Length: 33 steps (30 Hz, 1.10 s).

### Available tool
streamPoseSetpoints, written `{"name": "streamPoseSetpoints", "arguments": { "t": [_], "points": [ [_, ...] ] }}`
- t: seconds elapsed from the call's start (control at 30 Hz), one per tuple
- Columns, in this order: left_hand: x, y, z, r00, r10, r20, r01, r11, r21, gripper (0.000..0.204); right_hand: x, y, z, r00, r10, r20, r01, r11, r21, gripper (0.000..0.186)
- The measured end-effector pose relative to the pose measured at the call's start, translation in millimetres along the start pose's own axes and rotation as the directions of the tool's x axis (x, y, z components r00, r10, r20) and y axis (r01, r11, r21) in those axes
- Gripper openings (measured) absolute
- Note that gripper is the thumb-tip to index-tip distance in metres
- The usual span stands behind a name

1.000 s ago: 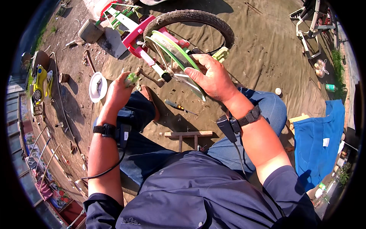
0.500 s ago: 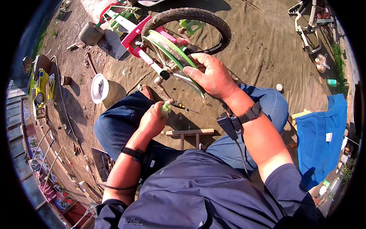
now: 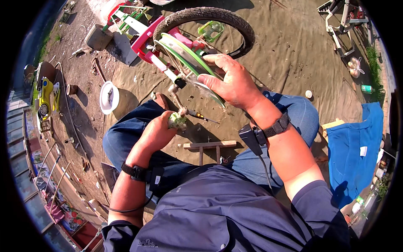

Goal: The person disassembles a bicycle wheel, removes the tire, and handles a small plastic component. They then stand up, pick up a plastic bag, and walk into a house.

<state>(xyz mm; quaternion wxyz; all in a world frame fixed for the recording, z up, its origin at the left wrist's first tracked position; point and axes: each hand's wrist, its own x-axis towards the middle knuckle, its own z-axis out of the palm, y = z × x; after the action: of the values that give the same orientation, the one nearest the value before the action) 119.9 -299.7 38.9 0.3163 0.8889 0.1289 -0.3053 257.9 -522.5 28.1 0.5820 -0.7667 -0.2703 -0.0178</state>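
A pink, white and green bicycle (image 3: 145, 40) lies on the cloth ahead of me. My left hand (image 3: 157, 133) is closed around a pale, translucent green pedal (image 3: 178, 121) at the end of a dirty crank arm (image 3: 175, 93). My right hand (image 3: 233, 82) is beside a green ring-shaped rim (image 3: 191, 53), fingers stretched out and thumb apart. The thumb tip is close to the rim's lower part; whether it touches cannot be made out. Behind the rim is a black tyre (image 3: 247, 35), with another green pedal (image 3: 211, 30) showing through its opening. A screwdriver (image 3: 201, 116) lies near the held pedal.
Between my legs is a small wooden frame (image 3: 210, 145). A white basin (image 3: 110, 97) and a yellow toy car (image 3: 44, 97) are at left. Blue cloth (image 3: 354, 153) hangs at right, below a green bottle (image 3: 367, 89). A metal frame (image 3: 340, 29) stands at far right.
My left hand has shifted slightly left, and the pedal has turned and moved left with it. My right hand has moved a little left, its fingers straighter.
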Motion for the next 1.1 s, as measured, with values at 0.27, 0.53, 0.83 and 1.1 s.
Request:
{"name": "streamPoseSetpoints", "arguments": {
  "t": [0.27,0.53,0.83,1.1],
  "points": [
    [-17.0,5.6,-33.6,0.985,0.062,-0.159,-0.066,0.998,-0.018,0.033,1.0,-1.7,-3.5,0.950,0.247,0.190,-0.266,0.961,0.079,0.043],
    [6.8,-16.6,-75.1,0.930,0.105,-0.353,-0.081,0.993,0.085,0.037,0.4,5.2,1.4,0.984,0.139,0.110,-0.145,0.988,0.046,0.043],
    [52.6,-56.1,-67.3,0.839,0.114,-0.533,0.064,0.951,0.303,0.040,0.6,1.2,0.6,0.970,0.147,0.195,-0.144,0.989,-0.033,0.036],
    [53.8,-51.3,-60.4,0.822,0.079,-0.564,0.132,0.937,0.324,0.040,0.0,-2.0,-1.9,0.965,0.141,0.223,-0.133,0.990,-0.052,0.033]
  ]
}}
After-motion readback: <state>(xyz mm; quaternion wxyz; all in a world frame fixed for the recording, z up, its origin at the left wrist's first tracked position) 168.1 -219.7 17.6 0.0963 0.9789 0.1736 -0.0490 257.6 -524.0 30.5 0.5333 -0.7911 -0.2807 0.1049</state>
